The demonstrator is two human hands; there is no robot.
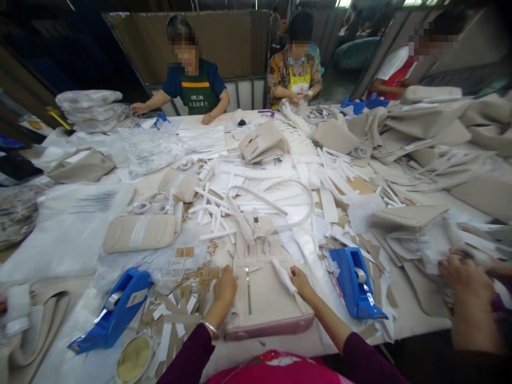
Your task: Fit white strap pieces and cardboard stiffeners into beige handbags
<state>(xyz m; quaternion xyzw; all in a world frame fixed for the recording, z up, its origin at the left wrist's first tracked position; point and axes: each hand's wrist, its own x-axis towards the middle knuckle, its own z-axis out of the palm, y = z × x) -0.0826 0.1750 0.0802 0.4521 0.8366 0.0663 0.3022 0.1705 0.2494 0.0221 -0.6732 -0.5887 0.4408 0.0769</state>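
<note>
"What's between the hands?"
"A bag (276,301), on the table (228,352), with the left hand (224,292) and right hand (303,282) at its sides."
"And outward?"
"One tape dispenser (120,304) left of the left hand, a second dispenser (354,282) right of the right."
"Ahead?"
"A pouch (124,233) forward-left, a handbag (262,141) well beyond both."

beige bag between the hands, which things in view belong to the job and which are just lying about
Likely in the job:
- beige bag
- its strap
- white wrapping by the right hand

Apparently lying about:
- two blue tape dispensers
- brown tag
- beige case on the left
</note>
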